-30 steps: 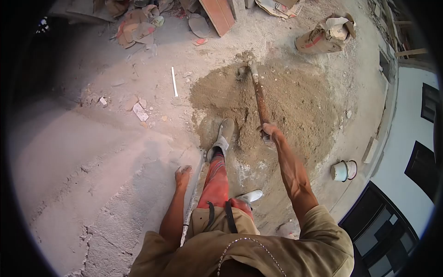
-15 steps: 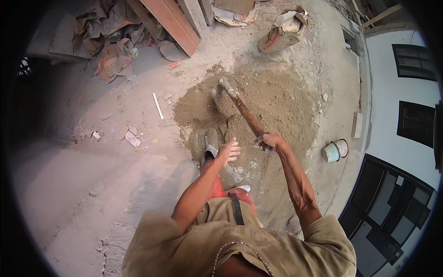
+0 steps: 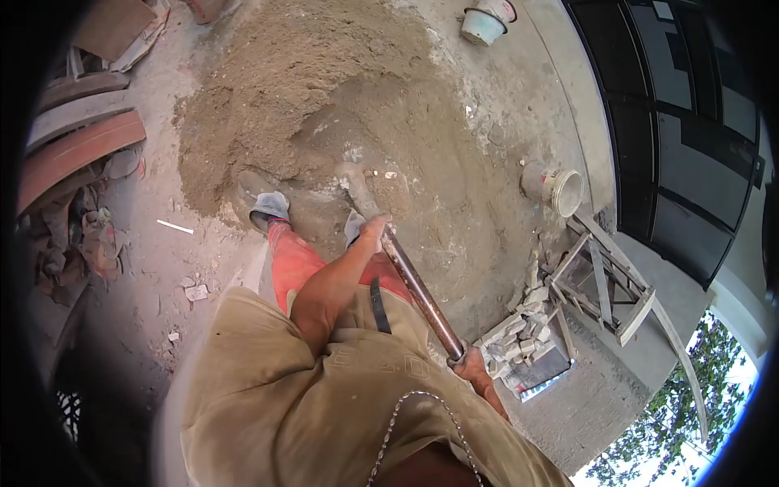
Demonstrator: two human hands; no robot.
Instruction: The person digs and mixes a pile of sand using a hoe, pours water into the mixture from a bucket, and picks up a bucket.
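A long rusty-brown handle (image 3: pixel 420 294) runs diagonally across my body, its upper part pale and crusted. My left hand (image 3: pixel 375 233) is wrapped round it near the middle, in front of my legs. Lower down, my right hand (image 3: pixel 467 362) grips the handle's end, at my right side. The tool's head, by the pale end of the handle, is too hidden to make out. Around it lies a broad heap of brown sandy material (image 3: pixel 268 89), with a hollow scooped into its near side. My boots stand at the heap's edge.
A pale bucket (image 3: pixel 484 27) is at the top, another bucket (image 3: pixel 565 192) at the right. Below that stand a wooden frame (image 3: pixel 600 280) and a pile of broken rubble (image 3: pixel 519 337). Boards (image 3: pixel 81 158) and torn paper lie left. A dark-panelled door (image 3: pixel 698 154) is at the far right.
My view has swung to the right. My left hand, free before, has closed round the handle. My right hand has moved down and back with the handle's end.
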